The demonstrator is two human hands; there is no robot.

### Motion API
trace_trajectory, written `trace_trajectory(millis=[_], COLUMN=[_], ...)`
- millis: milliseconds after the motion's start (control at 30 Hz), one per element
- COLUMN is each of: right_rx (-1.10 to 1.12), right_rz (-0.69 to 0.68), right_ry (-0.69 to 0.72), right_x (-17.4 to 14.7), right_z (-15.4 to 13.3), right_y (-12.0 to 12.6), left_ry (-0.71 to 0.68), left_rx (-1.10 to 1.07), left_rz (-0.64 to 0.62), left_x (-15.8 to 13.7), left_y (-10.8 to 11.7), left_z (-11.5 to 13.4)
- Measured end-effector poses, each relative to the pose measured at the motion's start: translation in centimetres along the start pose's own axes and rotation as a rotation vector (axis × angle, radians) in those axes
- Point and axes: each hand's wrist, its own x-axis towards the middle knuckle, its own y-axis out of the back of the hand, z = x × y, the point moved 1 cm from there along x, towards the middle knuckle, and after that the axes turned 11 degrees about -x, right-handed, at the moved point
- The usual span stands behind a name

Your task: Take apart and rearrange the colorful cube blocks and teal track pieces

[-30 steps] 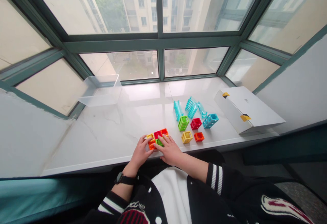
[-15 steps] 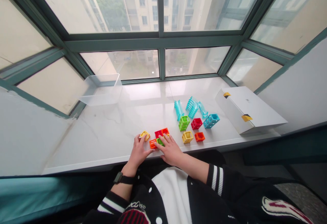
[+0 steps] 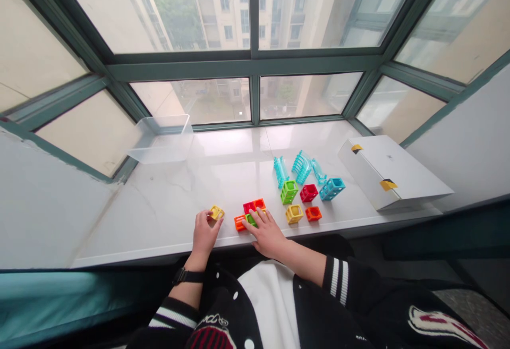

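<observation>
The left grip [image 3: 204, 235], nearly closed, pinches a small yellow block [image 3: 217, 212] over the windowsill [image 3: 159, 205], left of the block cluster [image 3: 249, 207]; the right grip [image 3: 268, 233] spreads across that cluster. The block looks light, stiff, best pinched by opposite sides. The white box's [image 3: 398, 176] mark [image 3: 389, 156] is illegible.

Yellow block [image 3: 217, 212], open-framed, sits apart, left of a close group on the white sill [image 3: 171, 200]: I see red block [image 3: 248, 207] beside rear orange block [image 3: 260, 203], then front orange block [image 3: 239, 223] beside green block [image 3: 251, 219], partly covered
</observation>
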Motion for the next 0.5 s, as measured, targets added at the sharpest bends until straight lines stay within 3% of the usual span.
trace_trajectory(millis=[233,333,500], right_rx=[0.002,0.017,0.182], right_rz=[-0.027,-0.025,0.193], right_ry=[0.004,-0.006,-0.06], right_x=[0.3,0.5,0.5], right_z=[0.1,0.1,0.2], right_y=[0.2,0.3,2.3], left_ry=[0.207,0.202,0.138], left_rx=[-0.116,-0.281,-0.515], left_rz=[0.06,0.054,-0.006], left_x=[0.1,0.1,-0.5], left_y=[0.6,0.6,-0.5], left_z=[1.8,3.2,6.7])
